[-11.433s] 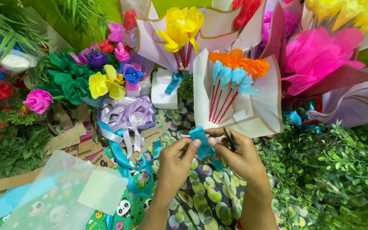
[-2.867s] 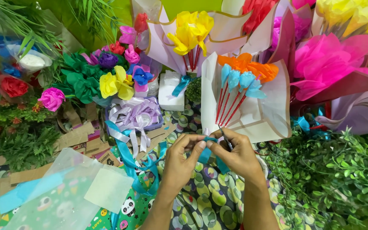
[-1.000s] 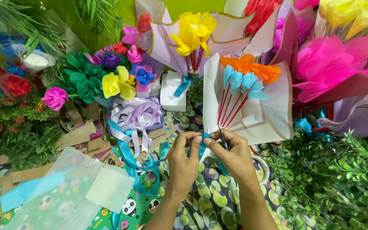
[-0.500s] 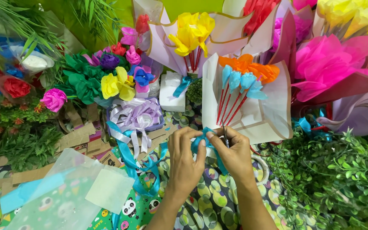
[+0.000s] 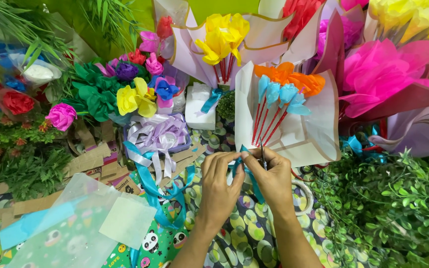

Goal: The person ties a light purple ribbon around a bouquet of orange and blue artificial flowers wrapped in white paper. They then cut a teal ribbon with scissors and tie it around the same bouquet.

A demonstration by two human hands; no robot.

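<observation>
Both hands' grip pinching teal ribbon [image 5: 246, 166] at bouquet base; patterned cloth [image 5: 234, 233] beneath.

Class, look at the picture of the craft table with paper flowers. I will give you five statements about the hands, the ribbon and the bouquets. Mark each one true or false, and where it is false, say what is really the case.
1. Both hands, the left hand and the right hand, pinch a teal ribbon. True.
2. The ribbon is at the base of a white-wrapped bouquet with light blue and orange flowers on red stems. True.
3. The bouquet at the hands holds only yellow flowers. False: the yellow flowers are in another wrap farther back.
4. A coil of lilac ribbon lies left of the hands. True.
5. Leafy green foliage lies only left of the hands. False: a large mass lies to the right too.
</observation>
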